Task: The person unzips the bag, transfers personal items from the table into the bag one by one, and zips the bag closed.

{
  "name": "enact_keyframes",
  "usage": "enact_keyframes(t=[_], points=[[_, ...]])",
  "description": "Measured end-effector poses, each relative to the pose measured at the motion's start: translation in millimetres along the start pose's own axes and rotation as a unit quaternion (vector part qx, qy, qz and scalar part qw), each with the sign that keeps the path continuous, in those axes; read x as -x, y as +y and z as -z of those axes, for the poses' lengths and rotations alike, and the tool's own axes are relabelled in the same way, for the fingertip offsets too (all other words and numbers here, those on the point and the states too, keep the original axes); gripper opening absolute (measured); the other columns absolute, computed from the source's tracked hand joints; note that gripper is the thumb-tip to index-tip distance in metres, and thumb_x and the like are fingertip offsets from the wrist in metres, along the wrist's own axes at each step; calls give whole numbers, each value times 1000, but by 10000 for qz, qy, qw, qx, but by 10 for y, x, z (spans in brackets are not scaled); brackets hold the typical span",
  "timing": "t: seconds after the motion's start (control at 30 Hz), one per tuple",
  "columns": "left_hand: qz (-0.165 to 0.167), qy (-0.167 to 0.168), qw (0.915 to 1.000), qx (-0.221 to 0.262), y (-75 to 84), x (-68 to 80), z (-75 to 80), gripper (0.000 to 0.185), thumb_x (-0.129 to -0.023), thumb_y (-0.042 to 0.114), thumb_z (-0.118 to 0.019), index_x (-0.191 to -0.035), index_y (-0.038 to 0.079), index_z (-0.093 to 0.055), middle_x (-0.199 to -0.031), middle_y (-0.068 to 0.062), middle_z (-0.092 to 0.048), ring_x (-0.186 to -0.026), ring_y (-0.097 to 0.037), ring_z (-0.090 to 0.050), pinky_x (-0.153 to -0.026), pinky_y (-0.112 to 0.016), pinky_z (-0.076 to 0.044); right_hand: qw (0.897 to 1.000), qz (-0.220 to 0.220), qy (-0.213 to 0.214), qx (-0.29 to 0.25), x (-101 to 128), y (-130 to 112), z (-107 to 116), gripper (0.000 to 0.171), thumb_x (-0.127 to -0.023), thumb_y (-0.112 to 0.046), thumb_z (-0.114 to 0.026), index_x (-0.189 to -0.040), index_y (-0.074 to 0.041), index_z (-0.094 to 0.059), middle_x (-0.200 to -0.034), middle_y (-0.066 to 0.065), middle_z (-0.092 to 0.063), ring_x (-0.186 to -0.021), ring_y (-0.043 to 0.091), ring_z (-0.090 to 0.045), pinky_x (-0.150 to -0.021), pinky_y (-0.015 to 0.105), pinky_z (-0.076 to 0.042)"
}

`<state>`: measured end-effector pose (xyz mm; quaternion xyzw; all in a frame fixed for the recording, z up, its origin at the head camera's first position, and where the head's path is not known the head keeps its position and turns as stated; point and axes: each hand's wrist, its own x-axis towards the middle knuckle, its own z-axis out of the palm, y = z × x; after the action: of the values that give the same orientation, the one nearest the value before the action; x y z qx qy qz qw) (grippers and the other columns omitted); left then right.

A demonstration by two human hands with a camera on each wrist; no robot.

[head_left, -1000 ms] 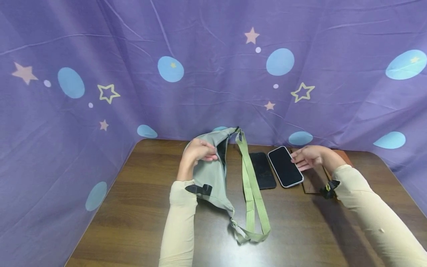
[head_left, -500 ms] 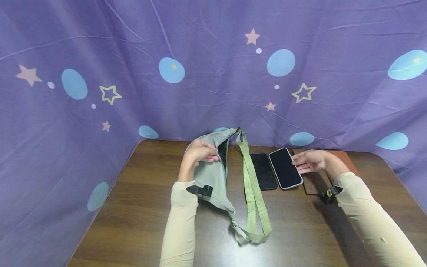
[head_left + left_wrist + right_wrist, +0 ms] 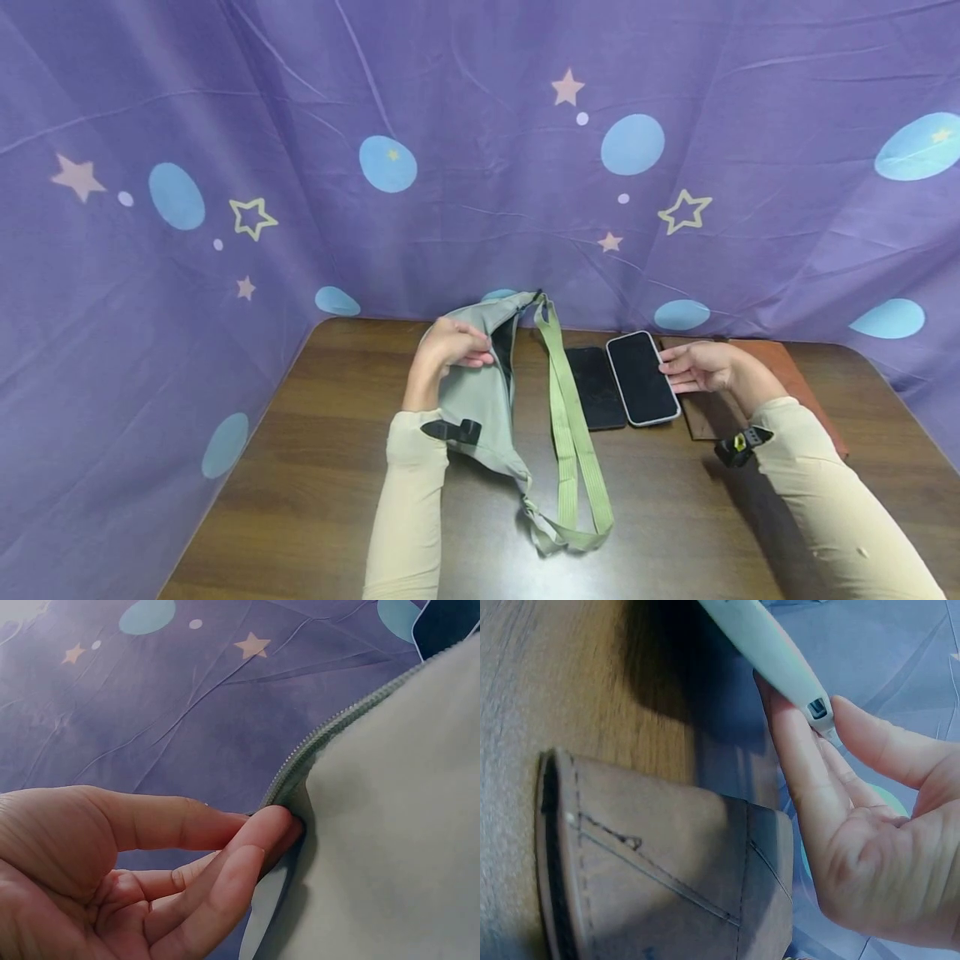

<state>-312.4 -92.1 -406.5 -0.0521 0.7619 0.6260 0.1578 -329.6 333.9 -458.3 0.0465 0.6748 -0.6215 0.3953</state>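
Note:
A grey-green sling bag lies on the table with its zipped mouth parted, showing a dark inside. My left hand pinches the edge of that mouth beside the zipper, thumb against fingers. To the right, my right hand grips the right side of a smartphone in a white case. The right wrist view has the thumb and fingers on either side of the phone's edge; the phone stands tilted off the table there. Beneath this hand is a brown stitched wallet.
The bag's light green strap loops to its right. A black phone lies between strap and white-cased phone. An orange-brown flat item lies right of the wallet, partly under the right arm. A purple curtain hangs behind the table.
The white-cased phone has turned slightly more upright in view under my right hand. More of the orange-brown item shows beside the right arm. The left hand keeps its pinch on the bag.

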Motion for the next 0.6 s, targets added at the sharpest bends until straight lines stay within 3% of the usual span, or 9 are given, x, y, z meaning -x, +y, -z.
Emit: enact_keyframes(t=[0.33,0.6], points=[[4,-31,10000,16,-13,-2,11,25,-92,-4,-65,-115,-16,-67,-65,-2,-71,-58,-7,-69,-58,-16,-62,9973,237,-243,-645,19,-6,-9,33,-107,1,-41,-97,-19,-65,-91,-7,-74,-87,8,-72,-85,23,-64],[39,-147,9996,244,-23,-26,36,27,-92,-5,-66,-116,-17,-65,-62,-1,-70,-56,-7,-69,-57,-15,-62,9902,609,-722,-1031,51,-84,-97,36,-106,2,-41,-101,-18,-70,-95,-4,-76,-92,10,-73,-86,23,-64]])
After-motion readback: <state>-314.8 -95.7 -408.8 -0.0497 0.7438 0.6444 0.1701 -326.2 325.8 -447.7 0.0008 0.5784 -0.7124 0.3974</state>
